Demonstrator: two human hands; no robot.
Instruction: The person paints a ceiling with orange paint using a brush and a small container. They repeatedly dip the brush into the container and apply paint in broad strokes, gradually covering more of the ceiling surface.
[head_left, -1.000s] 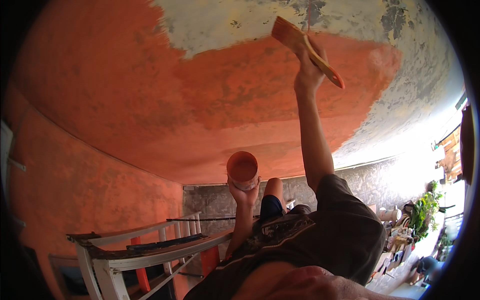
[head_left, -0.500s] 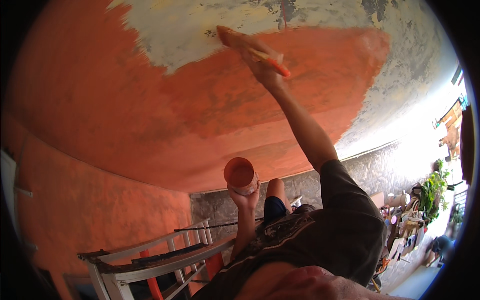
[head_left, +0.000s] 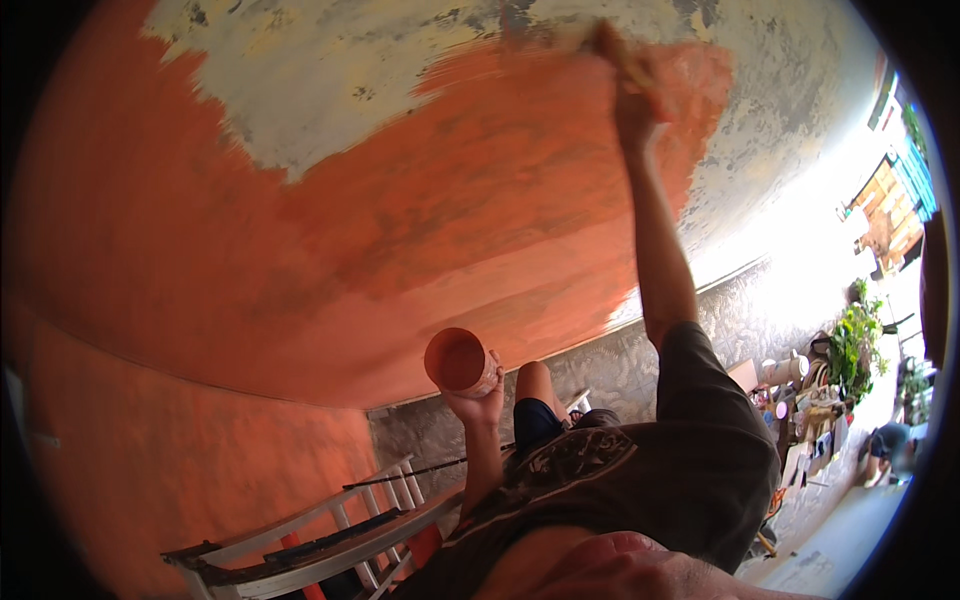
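Note:
Raised high, my right hand is closed round a paintbrush, partly smeared by motion. Its bristles are at the line where orange paint meets the bare, patchy grey and cream surface overhead. My left hand grips a round container lower down, tilted so that its reddish-orange inside shows. How much paint is in it I cannot tell.
A pale ladder with a dark top stands at lower left, beside an orange wall. A rough grey wall runs behind. At right are a white bucket, clutter, green plants and another person.
My right hand and the brush have swept to the right along the paint edge. Fresh orange strokes now cover part of the bare area. The left hand still holds the container.

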